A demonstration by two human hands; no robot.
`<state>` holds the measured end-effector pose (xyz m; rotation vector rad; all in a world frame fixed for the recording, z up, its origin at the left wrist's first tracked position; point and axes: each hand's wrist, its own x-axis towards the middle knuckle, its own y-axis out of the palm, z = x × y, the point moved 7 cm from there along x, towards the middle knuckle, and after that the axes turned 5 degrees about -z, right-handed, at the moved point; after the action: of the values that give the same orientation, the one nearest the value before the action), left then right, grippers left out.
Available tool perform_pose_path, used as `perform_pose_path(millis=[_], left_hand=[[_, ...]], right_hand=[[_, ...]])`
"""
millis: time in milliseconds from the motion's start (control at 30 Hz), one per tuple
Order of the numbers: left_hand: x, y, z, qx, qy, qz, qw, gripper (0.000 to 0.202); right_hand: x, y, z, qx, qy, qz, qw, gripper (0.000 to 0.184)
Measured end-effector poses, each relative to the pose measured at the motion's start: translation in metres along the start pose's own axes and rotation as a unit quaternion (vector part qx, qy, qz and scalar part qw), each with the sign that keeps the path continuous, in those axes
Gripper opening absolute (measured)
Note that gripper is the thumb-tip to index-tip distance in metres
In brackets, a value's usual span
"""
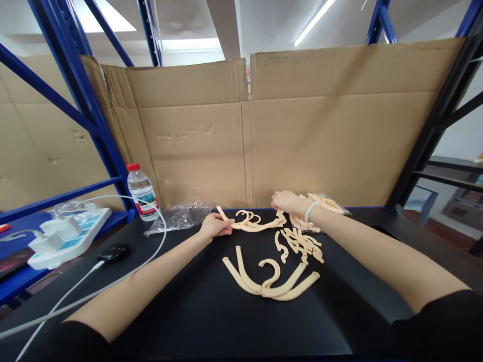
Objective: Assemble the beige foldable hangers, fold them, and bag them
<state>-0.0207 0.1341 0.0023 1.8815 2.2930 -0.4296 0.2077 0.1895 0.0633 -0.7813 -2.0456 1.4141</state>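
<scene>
L. hand (216, 226) gripped the far hanger (258, 228), back-left of the pile (301, 243); r. hand (287, 201) was behind it, grip I couldn't tell. A wrist bump prob. risked spilling the bag (329, 202), back-right, onto the pile.

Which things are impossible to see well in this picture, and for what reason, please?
All in the head view:
- Right hand: its grip is mostly hidden by the hand itself; whether it holds a piece cannot be told.
- Clear bag of beige pieces: partly covered by the right forearm.
- Bottle label: print too small to read.
- Dark flat object: cut off by the left edge.
</scene>
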Motion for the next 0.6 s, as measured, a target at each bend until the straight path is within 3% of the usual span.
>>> perform_pose_path(millis=[200, 367, 500, 600], left_hand=[[0.0, -0.001, -0.001, 0.029, 0.018, -0.015, 0.999, 0.035], [-0.003, -0.01, -0.007, 0.033, 0.059, -0.03, 0.997, 0.033], [-0.032, -0.013, -0.018, 0.05, 0.137, -0.017, 0.989, 0.027], [-0.07, -0.003, -0.024, 0.084, 0.211, 0.036, 0.973, 0.027]], right_hand=[[-0.004, 0.001, 0.006, 0.021, 0.0, -0.018, 1.0, 0.031], [-0.032, -0.028, -0.016, 0.078, 0.035, -0.112, 0.99, 0.016], [-0.069, -0.051, -0.022, 0.137, 0.079, -0.194, 0.968, 0.031], [-0.098, -0.055, -0.004, 0.188, 0.098, -0.224, 0.951, 0.029]])
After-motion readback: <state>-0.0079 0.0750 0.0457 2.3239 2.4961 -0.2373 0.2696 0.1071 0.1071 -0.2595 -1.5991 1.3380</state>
